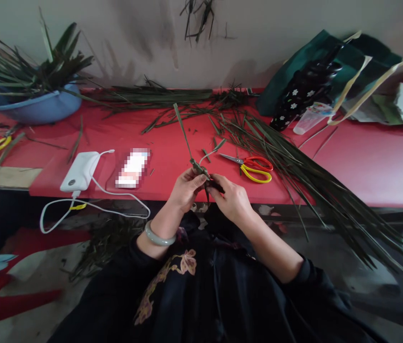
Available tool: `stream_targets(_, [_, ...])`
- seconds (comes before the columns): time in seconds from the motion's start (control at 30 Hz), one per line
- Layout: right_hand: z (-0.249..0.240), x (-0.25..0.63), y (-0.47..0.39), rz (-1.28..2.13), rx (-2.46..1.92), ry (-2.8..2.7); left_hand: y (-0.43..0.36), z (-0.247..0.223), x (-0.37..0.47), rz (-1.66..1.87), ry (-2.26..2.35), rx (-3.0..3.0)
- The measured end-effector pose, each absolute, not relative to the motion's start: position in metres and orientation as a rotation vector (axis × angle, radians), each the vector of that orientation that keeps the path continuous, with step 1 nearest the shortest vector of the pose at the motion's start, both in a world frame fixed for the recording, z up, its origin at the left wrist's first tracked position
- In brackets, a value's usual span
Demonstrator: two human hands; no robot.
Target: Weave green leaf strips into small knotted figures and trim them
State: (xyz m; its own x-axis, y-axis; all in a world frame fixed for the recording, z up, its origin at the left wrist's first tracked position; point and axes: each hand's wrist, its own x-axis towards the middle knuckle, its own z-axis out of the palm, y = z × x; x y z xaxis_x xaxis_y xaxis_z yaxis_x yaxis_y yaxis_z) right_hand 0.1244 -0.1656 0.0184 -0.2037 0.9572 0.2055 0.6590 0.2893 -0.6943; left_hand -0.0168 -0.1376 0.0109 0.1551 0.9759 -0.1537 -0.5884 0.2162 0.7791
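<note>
Between my two hands is a small woven piece of green leaf strips (199, 167), with one long strip pointing up and a thinner curved one reaching to the right. My left hand (186, 189), below a pale bangle-wearing wrist, pinches the piece from the left with thumb and fingers. My right hand (230, 196) has its fingers closed on the lower right side of the same piece. Scissors with red and yellow handles (257, 170) lie open just right of the hands on the red table (172, 143).
A phone (133, 167) and a white power bank (80, 171) with a looped cable lie left. Long leaves (294, 157) spread right, over the table's edge. Farther back are a blue basin (44, 107), a green bag (278, 90), a flowered black umbrella (296, 93) and a plastic cup (310, 120).
</note>
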Motion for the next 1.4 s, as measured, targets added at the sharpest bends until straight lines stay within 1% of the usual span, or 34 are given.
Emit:
stream_targets(0.17, [0.023, 0.118, -0.168, 0.477, -1.451, -2.060, -0.138, 0.012, -0.015, 1.317, 0.794, 0.717])
stream_targets(0.47, [0.022, 0.114, -0.165, 0.328, -1.640, -2.105, -0.140, 0.005, -0.011, 1.403, 0.836, 0.779])
stream_targets(0.63, [0.022, 0.117, -0.162, 0.408, -1.704, -2.105, -0.142, 0.001, -0.014, 1.386, 0.848, 0.849])
stream_targets(0.73, [0.025, 0.121, -0.162, 0.430, -1.675, -2.102, -0.144, 0.003, -0.017, 1.317, 0.864, 0.914])
stream_targets(0.87, [0.026, 0.122, -0.165, 0.382, -1.578, -2.094, -0.145, 0.007, -0.017, 1.312, 0.890, 0.908])
stream_targets(1.07, [0.018, 0.120, -0.170, 0.259, -1.409, -1.850, -0.145, 0.006, -0.014, 1.369, 0.865, 0.850])
stream_targets(1.23, [0.016, 0.120, -0.171, 0.153, -1.288, -1.867, -0.147, 0.003, -0.014, 1.313, 0.815, 0.836])
stream_targets(1.4, [0.016, 0.119, -0.171, 0.174, -1.252, -1.900, -0.151, 0.008, -0.013, 1.282, 0.783, 0.813])
